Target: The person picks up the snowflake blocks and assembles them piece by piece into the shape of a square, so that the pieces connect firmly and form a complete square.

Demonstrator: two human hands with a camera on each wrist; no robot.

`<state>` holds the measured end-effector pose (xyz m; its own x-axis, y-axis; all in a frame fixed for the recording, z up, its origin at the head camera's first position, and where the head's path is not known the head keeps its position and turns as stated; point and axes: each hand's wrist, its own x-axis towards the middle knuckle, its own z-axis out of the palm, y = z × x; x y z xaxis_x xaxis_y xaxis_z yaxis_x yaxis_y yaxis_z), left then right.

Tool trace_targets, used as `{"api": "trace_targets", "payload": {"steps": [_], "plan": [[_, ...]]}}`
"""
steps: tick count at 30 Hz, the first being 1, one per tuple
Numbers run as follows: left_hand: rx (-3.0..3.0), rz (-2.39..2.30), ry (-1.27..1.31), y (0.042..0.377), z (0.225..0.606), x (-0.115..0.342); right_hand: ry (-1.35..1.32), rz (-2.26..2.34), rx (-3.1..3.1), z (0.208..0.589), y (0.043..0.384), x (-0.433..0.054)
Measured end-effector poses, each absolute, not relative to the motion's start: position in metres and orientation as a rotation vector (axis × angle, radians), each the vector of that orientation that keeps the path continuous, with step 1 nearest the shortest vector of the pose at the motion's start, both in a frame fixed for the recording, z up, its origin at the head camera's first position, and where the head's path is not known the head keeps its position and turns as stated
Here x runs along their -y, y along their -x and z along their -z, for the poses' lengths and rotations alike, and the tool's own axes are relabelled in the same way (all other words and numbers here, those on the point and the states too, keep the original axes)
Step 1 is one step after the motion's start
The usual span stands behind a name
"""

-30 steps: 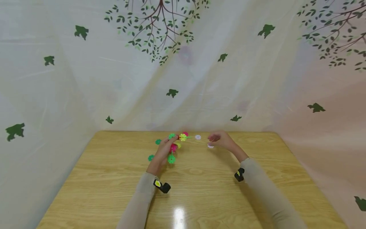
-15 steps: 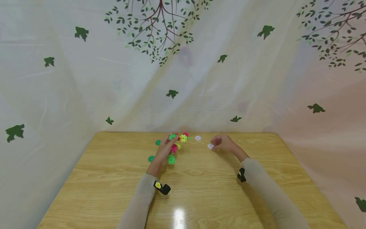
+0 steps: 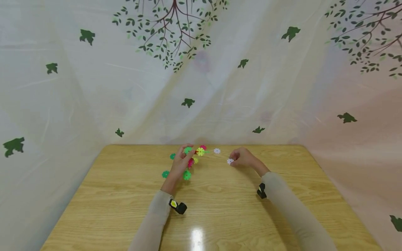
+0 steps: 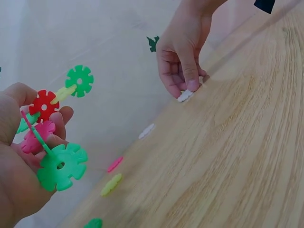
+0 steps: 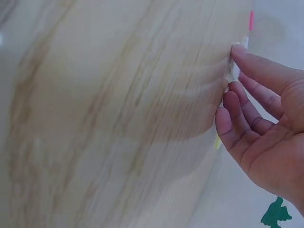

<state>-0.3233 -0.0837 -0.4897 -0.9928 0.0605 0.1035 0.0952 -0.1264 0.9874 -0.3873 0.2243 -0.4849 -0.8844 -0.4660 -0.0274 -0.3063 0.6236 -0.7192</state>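
Note:
In the head view my left hand [image 3: 179,164] holds a joined cluster of notched plastic snowflake discs above the table. The left wrist view shows its red disc [image 4: 44,105], a pink disc [image 4: 38,137], a large green disc [image 4: 61,167], and a yellow piece [image 4: 63,94] leading to another green disc [image 4: 80,80]. Over to the right, my right hand [image 3: 246,158] pinches a white snowflake disc [image 3: 230,161] between thumb and fingers, low at the tabletop. A second white disc [image 3: 217,151] lies on the table between the hands. Fingers mostly hide the pinched disc in the right wrist view.
Loose discs lie on the wooden table [image 3: 207,209]: green ones [image 3: 165,174] left of the left hand, plus a pink disc [image 4: 115,164] and a yellow disc [image 4: 111,184] seen from the left wrist. A printed cloth [image 3: 220,115] hangs behind the table's far edge.
The white disc at my right fingertips has changed its tilt, and the thumb and fingers have closed on it. My left hand stays nearly still with the cluster.

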Motion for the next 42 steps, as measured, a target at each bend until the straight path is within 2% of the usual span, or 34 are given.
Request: {"api": "trace_targets", "payload": {"steps": [9,24,42], "plan": [[2.042,2.279,0.199,0.324,0.491,0.084,0.67,1.2,-2.626,0.487,0.386,-0.219],[2.04,2.292,0.217,0.325,0.49,0.086,0.503,1.637,-2.332,0.492,0.384,-0.208],[2.023,2.288,0.189,0.324,0.487,0.09,0.565,2.197,-2.08,0.478,0.367,-0.155]]}}
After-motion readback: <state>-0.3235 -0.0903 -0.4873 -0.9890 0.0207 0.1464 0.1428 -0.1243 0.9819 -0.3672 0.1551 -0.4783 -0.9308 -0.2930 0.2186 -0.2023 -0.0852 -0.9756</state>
